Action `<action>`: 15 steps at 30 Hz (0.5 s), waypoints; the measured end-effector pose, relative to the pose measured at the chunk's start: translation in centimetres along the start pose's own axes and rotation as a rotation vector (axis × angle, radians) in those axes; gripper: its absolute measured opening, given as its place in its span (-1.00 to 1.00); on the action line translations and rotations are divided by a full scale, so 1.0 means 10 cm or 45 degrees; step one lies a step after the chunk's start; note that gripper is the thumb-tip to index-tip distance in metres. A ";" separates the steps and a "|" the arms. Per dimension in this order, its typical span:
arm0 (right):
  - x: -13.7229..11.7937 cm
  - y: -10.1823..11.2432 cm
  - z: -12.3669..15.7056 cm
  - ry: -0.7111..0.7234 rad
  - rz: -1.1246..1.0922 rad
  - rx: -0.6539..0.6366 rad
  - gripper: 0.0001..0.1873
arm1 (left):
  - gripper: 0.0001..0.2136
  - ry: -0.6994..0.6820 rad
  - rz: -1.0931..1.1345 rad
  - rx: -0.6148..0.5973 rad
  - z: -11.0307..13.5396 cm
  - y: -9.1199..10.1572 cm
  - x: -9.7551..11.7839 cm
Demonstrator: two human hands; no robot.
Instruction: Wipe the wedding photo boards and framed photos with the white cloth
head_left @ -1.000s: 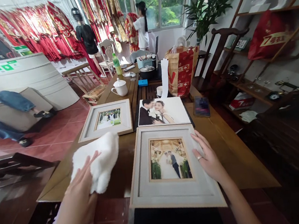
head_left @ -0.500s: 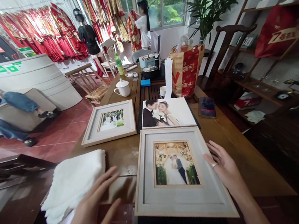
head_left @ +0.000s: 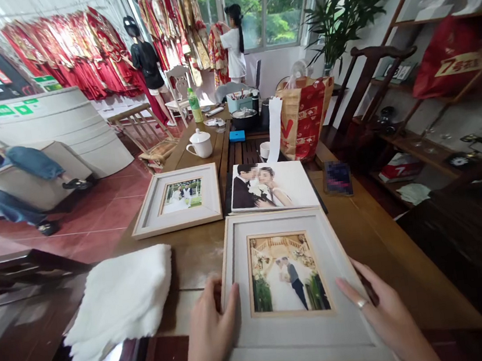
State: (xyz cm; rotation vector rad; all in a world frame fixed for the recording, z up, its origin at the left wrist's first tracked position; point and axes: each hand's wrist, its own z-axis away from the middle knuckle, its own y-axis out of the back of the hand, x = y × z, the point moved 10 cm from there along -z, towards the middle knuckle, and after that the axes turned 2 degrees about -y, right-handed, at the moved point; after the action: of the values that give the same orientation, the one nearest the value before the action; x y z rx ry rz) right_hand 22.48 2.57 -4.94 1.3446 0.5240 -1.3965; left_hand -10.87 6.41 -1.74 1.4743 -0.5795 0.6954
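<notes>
A pale wood picture frame (head_left: 294,344) with a wedding photo in it lies in front of me, its near end past the table edge. My left hand (head_left: 211,330) grips its left side, thumb on the front and fingers around the edge. On the opposite side my right hand (head_left: 381,304), with a ring, holds the frame the same way, fingertips partly hidden. Just beyond it a photo album (head_left: 272,185) with a couple on its cover lies flat. A second picture frame (head_left: 145,223) rests to the left. Nearer my left hand is a folded white towel (head_left: 119,301).
On the wooden table (head_left: 391,256) stand a lidded white mug (head_left: 200,144), a green bottle (head_left: 195,105), a paper bag (head_left: 307,116) and a small dark stand (head_left: 337,178). One person (head_left: 8,180) sits at left; two others stand by the clothes racks.
My left hand has moved right from the open air beside the towel and taken hold of the picture frame's left side. My right hand has slid a little nearer along its edge.
</notes>
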 end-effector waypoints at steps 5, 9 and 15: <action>-0.16 -0.10 0.25 -0.045 -0.370 -0.227 -0.25 | -0.67 0.025 0.161 0.076 0.06 0.20 -0.05; -0.17 -0.12 0.29 -0.091 -0.447 -0.247 -0.13 | -0.68 0.017 0.153 0.036 -0.03 0.32 -0.01; 0.15 -0.03 0.22 -0.328 -0.487 -0.156 -0.11 | -0.71 -0.018 0.233 -0.084 0.02 0.25 0.09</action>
State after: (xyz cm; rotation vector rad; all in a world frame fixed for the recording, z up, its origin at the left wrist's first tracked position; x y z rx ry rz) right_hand 21.62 0.18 -5.82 0.9783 0.7053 -1.7881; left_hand -12.07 6.23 0.65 1.3772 -0.7482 0.8013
